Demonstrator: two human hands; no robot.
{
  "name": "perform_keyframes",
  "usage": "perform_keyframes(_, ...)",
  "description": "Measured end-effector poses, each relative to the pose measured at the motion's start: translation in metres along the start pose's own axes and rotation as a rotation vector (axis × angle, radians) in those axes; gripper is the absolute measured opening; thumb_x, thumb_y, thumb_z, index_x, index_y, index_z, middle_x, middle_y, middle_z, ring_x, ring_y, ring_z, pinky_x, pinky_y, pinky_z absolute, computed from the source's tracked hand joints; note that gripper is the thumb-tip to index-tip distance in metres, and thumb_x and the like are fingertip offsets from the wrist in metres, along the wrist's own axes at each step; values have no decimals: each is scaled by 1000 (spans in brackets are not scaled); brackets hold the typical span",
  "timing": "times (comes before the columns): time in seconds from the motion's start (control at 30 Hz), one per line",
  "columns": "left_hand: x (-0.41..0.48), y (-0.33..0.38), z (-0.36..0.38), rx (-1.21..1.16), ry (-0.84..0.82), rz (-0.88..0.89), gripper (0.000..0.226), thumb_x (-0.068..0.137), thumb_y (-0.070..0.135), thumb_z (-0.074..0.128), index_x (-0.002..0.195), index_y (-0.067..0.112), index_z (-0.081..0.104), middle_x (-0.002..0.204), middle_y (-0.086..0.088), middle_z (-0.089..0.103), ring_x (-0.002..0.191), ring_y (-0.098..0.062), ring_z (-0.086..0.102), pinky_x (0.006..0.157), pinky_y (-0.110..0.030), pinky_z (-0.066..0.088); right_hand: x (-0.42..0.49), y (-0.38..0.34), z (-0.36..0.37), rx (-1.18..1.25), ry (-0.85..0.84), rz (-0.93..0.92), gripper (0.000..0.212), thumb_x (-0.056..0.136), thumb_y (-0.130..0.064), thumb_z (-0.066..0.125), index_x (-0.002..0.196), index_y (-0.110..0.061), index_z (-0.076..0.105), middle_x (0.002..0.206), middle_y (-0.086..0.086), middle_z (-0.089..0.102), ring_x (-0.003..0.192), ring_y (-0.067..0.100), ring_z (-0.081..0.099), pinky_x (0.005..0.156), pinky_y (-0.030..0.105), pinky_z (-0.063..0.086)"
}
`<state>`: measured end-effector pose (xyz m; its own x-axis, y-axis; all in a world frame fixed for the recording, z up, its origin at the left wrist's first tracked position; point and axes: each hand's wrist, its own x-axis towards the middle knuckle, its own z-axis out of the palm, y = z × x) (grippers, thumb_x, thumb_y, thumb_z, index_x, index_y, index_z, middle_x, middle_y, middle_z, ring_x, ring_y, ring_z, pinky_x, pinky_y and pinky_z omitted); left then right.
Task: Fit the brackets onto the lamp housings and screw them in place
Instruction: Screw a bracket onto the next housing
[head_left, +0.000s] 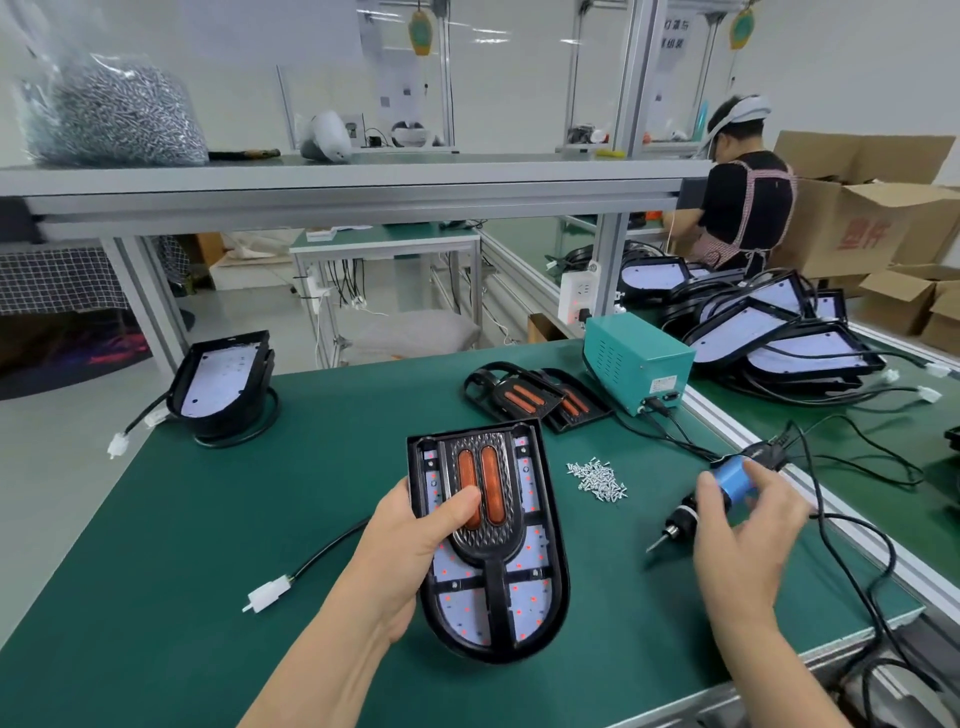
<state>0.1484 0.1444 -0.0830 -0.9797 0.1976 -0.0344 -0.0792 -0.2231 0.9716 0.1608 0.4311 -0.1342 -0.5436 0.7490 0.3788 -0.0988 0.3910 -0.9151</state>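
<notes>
Green table (208, 519): left hand (410, 540) grips lamp housing (551, 571) containing bracket (497, 582); right hand (743, 525) grasps screwdriver (732, 480); bag of screws (119, 114) upper left.

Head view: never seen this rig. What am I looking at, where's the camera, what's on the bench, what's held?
No robot here: a person works with bare hands, and the one picture comes from a camera worn on their head, looking down at a green bench. The left hand holds a black lamp housing, thumb pressing on the bracket with two orange strips seated in it. The right hand closes round the blue body of a corded electric screwdriver. On the bench lie a pile of loose screws, two spare brackets, a teal power box and another housing at the far left. More stacked housings sit on the next bench, where a second person works.
</notes>
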Motion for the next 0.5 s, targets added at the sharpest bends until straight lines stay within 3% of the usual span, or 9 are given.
perform_keyframes(0.1,-3,-1,4,54,-1,13,45,75,25,83,115,11,67,111,-8,76,102,-25,73,85,-33,58,-38,-48,4,325,-177,-14,30,92,-38,68,120,-28,63,116,-9,64,108,14,63,94,26,50)
perform_keyframes(0.17,-7,-2,9,90,5,23,48,74,26,80,116,9,65,110,-8,76,102,-26,73,86,-35,58,-52,-77,12,410,-384,5,27,86,-49,66,109,-33,68,105,-10,72,101,9,67,89,25,53)
perform_keyframes(0.27,-11,0,19,67,27,20,47,74,22,86,113,7,65,105,-9,77,96,-26,74,76,-29,60,-55,-99,21,325,-650,112,13,93,-40,69,101,-30,70,99,-14,73,95,4,68,87,29,51)
perform_keyframes(0.5,-17,10,37,50,84,13,28,86,16,76,111,7,67,103,-11,77,96,-30,74,86,-43,59,-76,-83,0,385,-866,362,15,99,-27,62,109,-21,72,110,-4,76,108,15,69,88,23,52)
